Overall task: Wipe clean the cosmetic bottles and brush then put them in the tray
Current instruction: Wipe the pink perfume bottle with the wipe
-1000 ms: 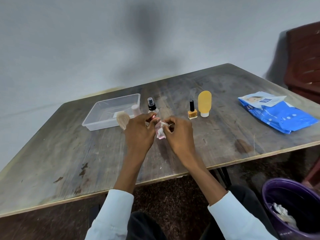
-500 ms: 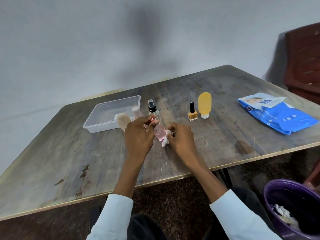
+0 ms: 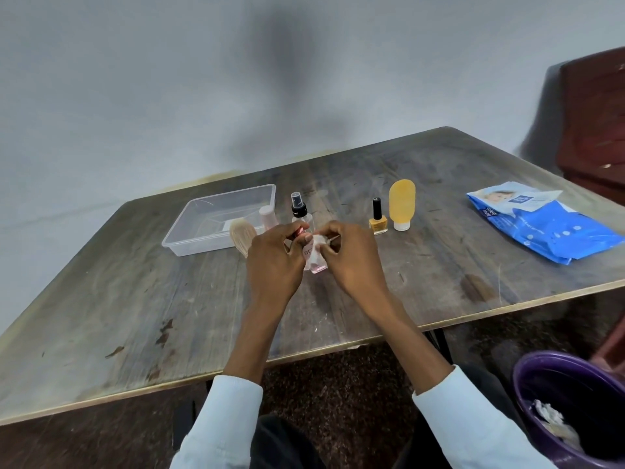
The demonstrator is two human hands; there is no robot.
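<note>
- The tray [image 3: 189, 228] lies on the surface [image 3: 135, 299], light and stiff.
- Your left hand [image 3: 275, 262] grips the small pink bottle [image 3: 316, 262] by its cap end; it is probably light and slippery, so hold firmly.
- Your right hand [image 3: 353, 255] pinches the soft wipe [image 3: 318, 243] against it.

brush [image 3: 242, 235] and pink-capped bottle [image 3: 268, 217] before tray [image 3: 189, 245], spray bottle [image 3: 301, 214] beside them
</note>
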